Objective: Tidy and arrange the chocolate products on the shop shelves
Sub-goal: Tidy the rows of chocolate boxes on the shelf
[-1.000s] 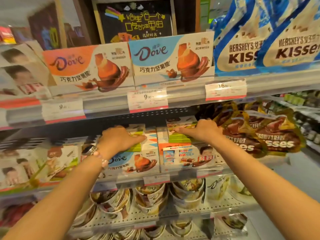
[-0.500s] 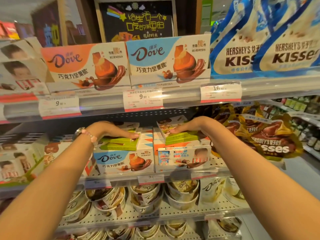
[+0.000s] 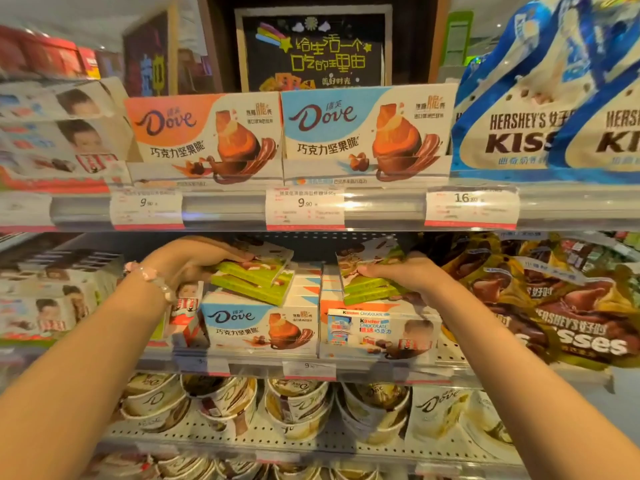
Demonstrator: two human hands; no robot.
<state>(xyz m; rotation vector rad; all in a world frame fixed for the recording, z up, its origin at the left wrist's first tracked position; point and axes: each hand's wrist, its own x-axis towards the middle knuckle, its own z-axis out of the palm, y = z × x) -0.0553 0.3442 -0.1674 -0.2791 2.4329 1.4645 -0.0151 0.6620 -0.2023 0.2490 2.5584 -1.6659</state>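
On the middle shelf my left hand [image 3: 187, 263] grips a small stack of green-edged chocolate boxes [image 3: 254, 280], tilted above the blue Dove box [image 3: 259, 327]. My right hand [image 3: 407, 275] grips a second stack of green-edged boxes [image 3: 369, 289] from the right side, thumb at its front. That stack sits tilted over the Kinder chocolate box [image 3: 377, 336]. White boxes with orange and blue markings [image 3: 308, 285] lie stacked between the two green stacks.
The top shelf holds orange [image 3: 204, 140] and blue Dove boxes [image 3: 363, 133], blue Hershey's Kisses bags [image 3: 540, 116] and Kinder boxes [image 3: 62, 140]. Brown Kisses bags [image 3: 561, 306] crowd the right of the middle shelf. Dove cups [image 3: 225, 407] fill the shelf below.
Both hands went from lying on top of the green stacks to gripping them. The stacks now sit tilted and slightly raised at the front.
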